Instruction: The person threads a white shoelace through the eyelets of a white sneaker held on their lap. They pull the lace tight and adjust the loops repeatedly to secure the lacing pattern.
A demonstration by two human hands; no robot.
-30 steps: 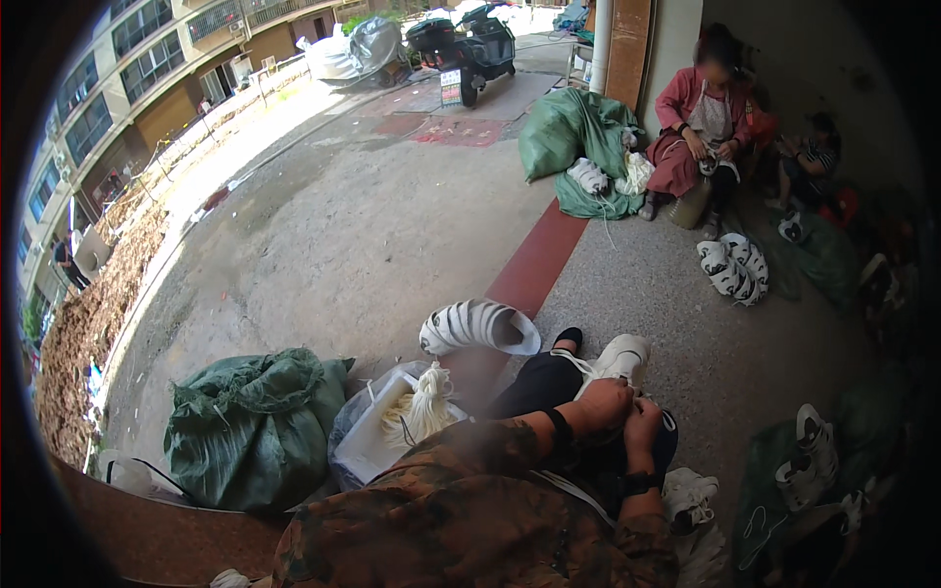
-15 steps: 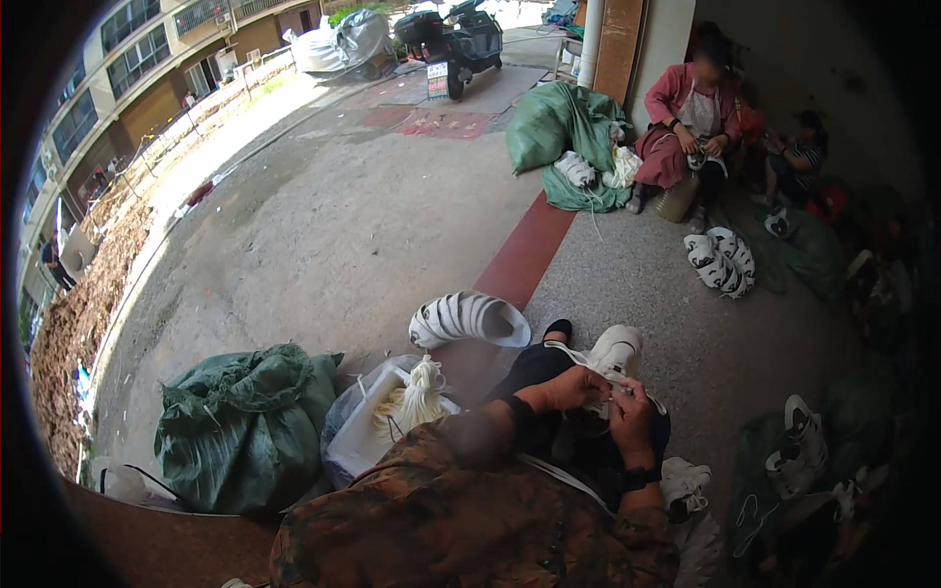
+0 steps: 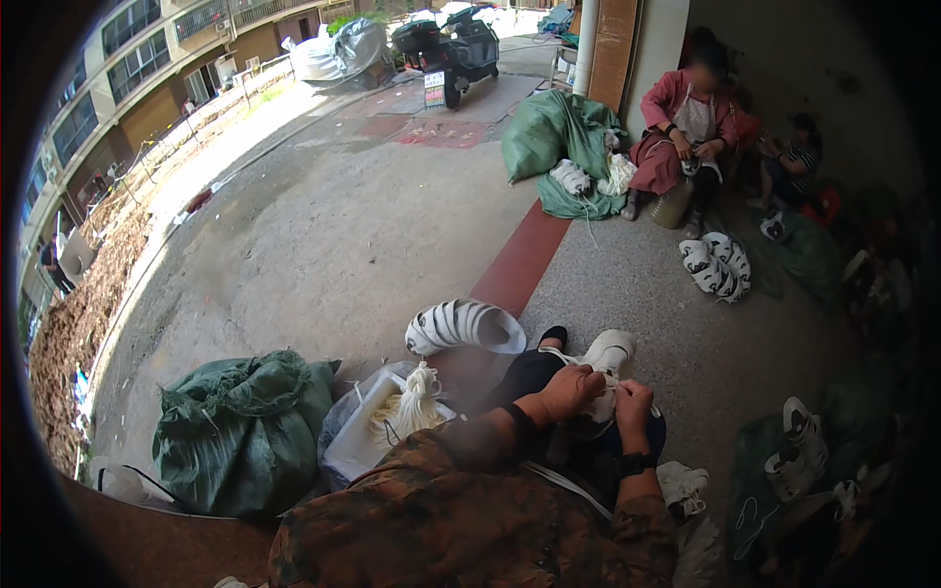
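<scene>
Across the wearer's dark-trousered lap sits a pale white shoe, its rounded toe facing away and its rear part hidden under the hands. The left hand has its fingers curled, tips pinched together over the shoe's opening; the right hand, just beside it, is likewise closed at the fingertips. Both seem to grasp a thin white lace, part of which trails over the shoe's left side, though the exact grip is too small to make out.

The shoe looks light, its upper probably soft and yielding, its sole firmer, so a hold around the toe or sole should steady it without crushing anything. The lace is likely limp and slightly slippery, best pinched close to its end.

Left of the lap, a bundle of cream cords lies in a white plastic tray, beside a bulging dark-green woven sack. Beyond the lap, a curved row of nested white shoe parts rests on the ground. Loose white shoes crowd the right forearm, leaving that elbow little room, and the wearer's own hands cover much of the shoe's opening. Farther off, a seated co-worker in pink sits near a black-and-white shoe pile.
</scene>
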